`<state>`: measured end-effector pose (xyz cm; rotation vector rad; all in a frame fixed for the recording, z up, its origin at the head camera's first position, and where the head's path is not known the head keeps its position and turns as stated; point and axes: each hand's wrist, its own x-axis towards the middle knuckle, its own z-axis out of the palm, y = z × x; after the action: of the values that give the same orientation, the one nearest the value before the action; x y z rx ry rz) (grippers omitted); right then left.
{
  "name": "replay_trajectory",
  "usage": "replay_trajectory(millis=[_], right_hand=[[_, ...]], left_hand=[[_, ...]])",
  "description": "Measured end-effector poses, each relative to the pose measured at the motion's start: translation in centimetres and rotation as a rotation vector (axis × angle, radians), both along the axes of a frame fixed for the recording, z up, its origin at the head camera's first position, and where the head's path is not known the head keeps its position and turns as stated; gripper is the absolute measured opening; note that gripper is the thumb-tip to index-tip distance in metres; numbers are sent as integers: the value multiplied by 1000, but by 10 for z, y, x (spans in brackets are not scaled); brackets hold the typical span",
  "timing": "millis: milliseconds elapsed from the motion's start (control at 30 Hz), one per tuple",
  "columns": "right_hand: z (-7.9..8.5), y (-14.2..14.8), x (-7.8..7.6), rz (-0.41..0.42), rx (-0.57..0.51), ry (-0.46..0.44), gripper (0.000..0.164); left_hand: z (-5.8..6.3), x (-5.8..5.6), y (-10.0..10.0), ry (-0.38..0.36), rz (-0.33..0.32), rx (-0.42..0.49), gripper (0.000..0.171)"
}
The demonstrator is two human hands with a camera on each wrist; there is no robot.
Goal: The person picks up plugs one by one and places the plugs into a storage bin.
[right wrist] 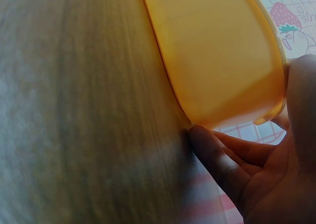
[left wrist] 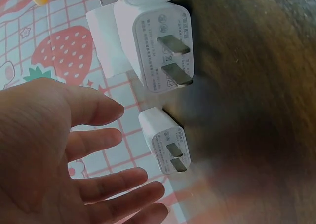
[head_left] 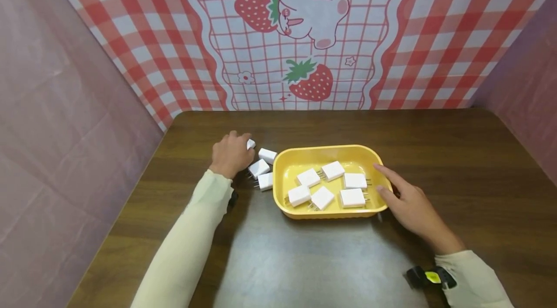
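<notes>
My left hand [head_left: 232, 154] is over the far left of several white plug chargers [head_left: 258, 168] lying left of a yellow basket [head_left: 330, 213]. In the left wrist view, the thumb and fingers [left wrist: 118, 192] are spread beside a small charger [left wrist: 165, 142], with a gap between them. Its two flat metal prongs show. My right hand [head_left: 411, 206] touches the basket's right end, thumb and forefinger at the rim. The right wrist view shows fingertips against the basket's outer wall [right wrist: 222, 61]. Inside the basket lie several more white chargers [head_left: 332, 171].
The brown wooden table [head_left: 457, 163] reaches back to a red-and-white checked cloth [head_left: 457, 22] with strawberry prints. A pinkish cloth [head_left: 65, 119] hangs along the left side. The basket stands near the table's middle.
</notes>
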<state>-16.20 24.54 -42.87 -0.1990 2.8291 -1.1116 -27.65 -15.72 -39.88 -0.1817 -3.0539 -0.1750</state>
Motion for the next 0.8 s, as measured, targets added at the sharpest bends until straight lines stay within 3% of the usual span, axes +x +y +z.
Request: replay_trajectory(millis=[500,800], right_hand=[[0,0,0,2,-7,13,58],[-1,0,0,1,-4,15,58]], left_hand=[[-5,-5,1,-57,9,-55,35],[-6,-7,1,-58,11,-44,33]])
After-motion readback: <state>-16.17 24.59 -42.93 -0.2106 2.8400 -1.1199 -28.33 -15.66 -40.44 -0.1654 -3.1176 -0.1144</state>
